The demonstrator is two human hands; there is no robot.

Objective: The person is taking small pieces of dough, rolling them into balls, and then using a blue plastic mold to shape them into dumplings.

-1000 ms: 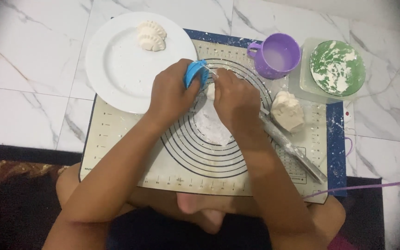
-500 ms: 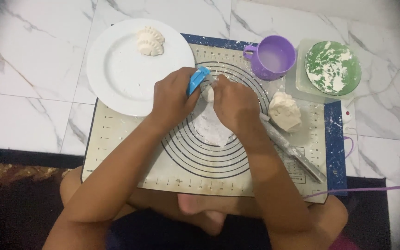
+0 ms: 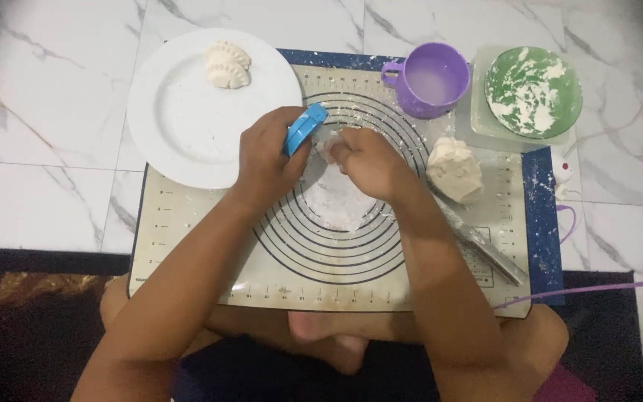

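- Left hand [image 3: 266,160] had its fingers curled tight round the blue dumpling press [image 3: 304,128], long axis slanting up to the right, top end aimed toward the purple cup [image 3: 427,79].
- Right hand [image 3: 366,160] pinched a scrap of dough just beside the press, above the flat dough sheet [image 3: 336,199].
- All of it sat over the ringed mat [image 3: 210,260], the white plate [image 3: 180,126] just left.

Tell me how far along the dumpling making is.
Done: one crimped dumpling lies on the white plate. In hand: the left hand holds a blue press while the right hand works at it, over a flat dough sheet on the mat. Left: a dough lump sits unshaped beside the rolling pin.
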